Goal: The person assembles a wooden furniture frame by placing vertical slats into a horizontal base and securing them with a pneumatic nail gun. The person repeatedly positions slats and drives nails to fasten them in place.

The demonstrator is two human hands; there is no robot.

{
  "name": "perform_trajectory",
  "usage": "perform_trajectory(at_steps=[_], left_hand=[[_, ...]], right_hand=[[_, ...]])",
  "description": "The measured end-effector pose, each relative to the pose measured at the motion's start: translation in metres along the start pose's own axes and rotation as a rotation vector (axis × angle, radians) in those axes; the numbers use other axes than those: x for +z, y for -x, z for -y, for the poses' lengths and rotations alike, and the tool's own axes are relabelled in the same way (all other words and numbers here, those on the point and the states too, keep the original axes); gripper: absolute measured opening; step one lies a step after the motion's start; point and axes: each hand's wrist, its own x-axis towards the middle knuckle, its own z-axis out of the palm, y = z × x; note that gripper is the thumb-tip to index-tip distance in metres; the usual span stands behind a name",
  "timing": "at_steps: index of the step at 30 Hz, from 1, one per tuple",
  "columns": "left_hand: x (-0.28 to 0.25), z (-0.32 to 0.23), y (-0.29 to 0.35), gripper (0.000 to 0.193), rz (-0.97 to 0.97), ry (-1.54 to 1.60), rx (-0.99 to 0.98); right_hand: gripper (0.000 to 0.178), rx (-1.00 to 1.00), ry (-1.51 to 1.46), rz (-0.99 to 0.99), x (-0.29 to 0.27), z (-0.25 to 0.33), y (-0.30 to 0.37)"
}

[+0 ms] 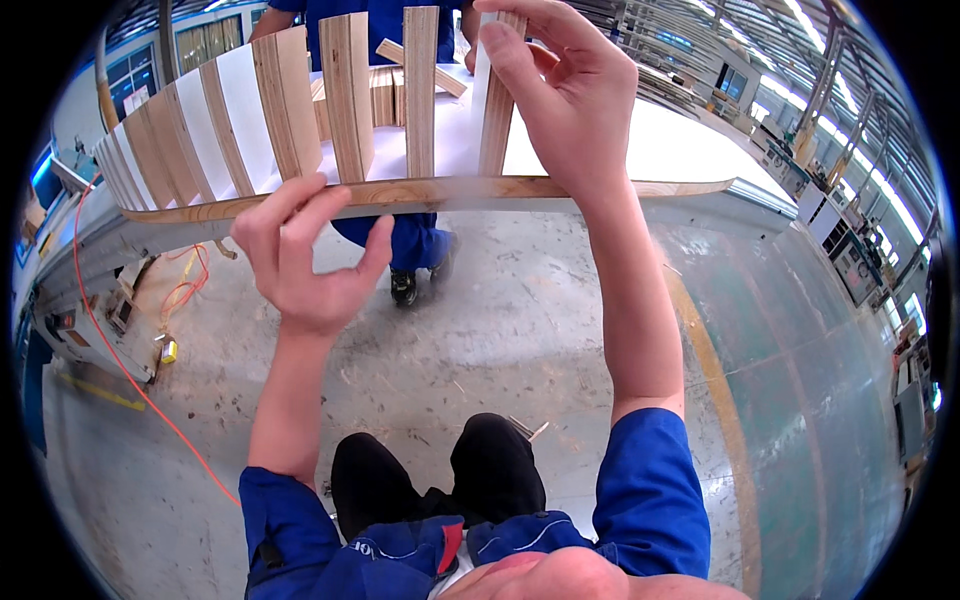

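My right hand (580, 105) grips the top of an upright plywood slat (496, 125), thumb and fingers closed around it. The slat stands just behind a long wooden strip (440, 192) along the near edge of the white table (640, 140). My left hand (310, 265) is open, fingers spread, with its fingertips at the strip and its thumb apart below. Nothing shows in its grasp. Several more plywood slats (346, 100) stand upright in a row, running leftward from a narrow slat (420, 95) beside the held one.
Across the table is another person in blue clothes (440, 35), with small wood pieces (385, 95) lying before them. An orange hose (130, 375) hangs from the table's left end and trails over the grey floor (420, 350). Racks of long material (650, 60) stand far right.
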Motion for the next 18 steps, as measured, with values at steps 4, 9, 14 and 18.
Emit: perform_trajectory(at_steps=[4, 9, 14, 18], left_hand=[[-0.001, -0.030, -0.016, 0.047, 0.094, 0.057, 0.030], [0.018, -0.050, -0.025, 0.055, 0.291, 0.037, 0.033], [0.028, -0.041, -0.017, 0.054, 0.227, -0.038, 0.076], [0.026, -0.027, 0.002, 0.053, 0.156, -0.071, 0.102]], right_hand=[[0.020, 0.015, 0.001, -0.027, -0.001, 0.001, 0.003], [0.020, 0.039, 0.031, -0.037, 0.001, 0.007, 0.000], [0.021, -0.010, -0.008, -0.059, 0.005, -0.002, -0.001], [0.022, 0.069, -0.046, 0.076, -0.003, -0.008, 0.004]])
